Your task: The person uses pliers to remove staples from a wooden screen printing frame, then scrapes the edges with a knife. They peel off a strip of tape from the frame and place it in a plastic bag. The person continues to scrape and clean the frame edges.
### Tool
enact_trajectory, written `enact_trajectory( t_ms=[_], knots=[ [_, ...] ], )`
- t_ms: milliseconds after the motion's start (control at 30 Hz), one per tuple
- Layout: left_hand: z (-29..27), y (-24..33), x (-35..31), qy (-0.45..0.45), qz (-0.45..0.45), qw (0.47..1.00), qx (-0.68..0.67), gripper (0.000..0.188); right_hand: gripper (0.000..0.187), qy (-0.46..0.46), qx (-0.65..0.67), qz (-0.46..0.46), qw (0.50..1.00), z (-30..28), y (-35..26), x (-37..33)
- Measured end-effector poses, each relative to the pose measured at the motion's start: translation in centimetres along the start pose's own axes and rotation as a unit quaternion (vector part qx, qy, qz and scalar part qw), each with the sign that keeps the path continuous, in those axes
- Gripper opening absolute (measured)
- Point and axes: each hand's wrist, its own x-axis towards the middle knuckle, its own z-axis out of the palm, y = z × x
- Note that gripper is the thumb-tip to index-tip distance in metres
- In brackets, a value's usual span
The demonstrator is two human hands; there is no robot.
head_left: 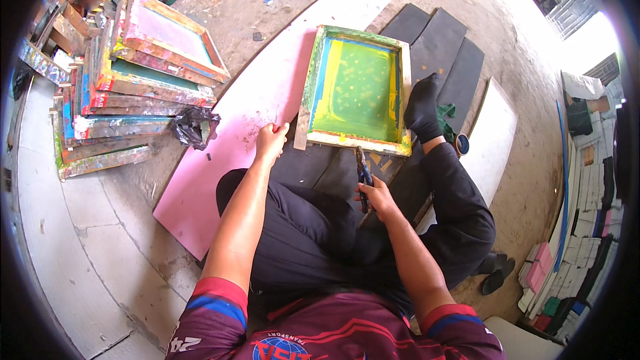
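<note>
Right now, in the head view, the framed screen, a green mesh inside a paint-marked wooden surround, is lying across the pink board and the dark boards, ahead of the seated person. Its longer axis is running roughly away from the body, slightly aslant, so its near rail is facing the hands. The right hand is sitting nearer to that rail, just short of it and a little right of its middle; its fingers are wrapping closed around the handles of the pliers, whose head is pointing away toward the rail, though whether metal is touching wood I cannot tell. The left hand is hovering over the pink board, near a wooden strip at the screen's near left corner; its fingers are curling inward, and I cannot tell whether they are gripping anything. From the right fingers the screen is lying ahead and slightly left; from the left ones, ahead and to the right, while a black-socked foot is resting alongside its right rail
</note>
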Motion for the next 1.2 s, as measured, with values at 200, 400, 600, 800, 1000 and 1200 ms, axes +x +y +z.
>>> enact_trajectory(
  t_ms=[200,400,600,800,1000,1200],
  knots=[
    [0.0,0.0,-0.2,-0.007,0.008,1.000,0.009,0.036,0.038,0.073,-0.056,-0.047,0.995,2.2,1.8,1.8],
    [0.2,0.3,-0.1,-0.017,0.014,1.000,-0.010,0.036,0.067,0.180,-0.195,-0.092,0.960,3.1,3.6,4.5],
    [-0.2,0.3,-0.2,-0.022,0.020,1.000,-0.005,0.038,0.053,0.165,-0.023,0.017,0.986,5.4,-0.9,1.2],
    [0.1,0.1,0.2,-0.027,0.026,0.999,0.005,0.038,0.019,0.179,-0.029,0.071,0.981,5.2,0.8,3.2],
    [0.1,0.3,0.1,-0.025,0.021,0.999,0.016,0.038,0.012,0.101,0.069,0.077,0.989,4.4,1.7,3.4],
    [0.0,0.3,-0.1,-0.033,0.005,0.999,0.015,0.035,0.017,0.003,0.211,0.084,0.974,3.4,1.9,2.6]
  ],
)
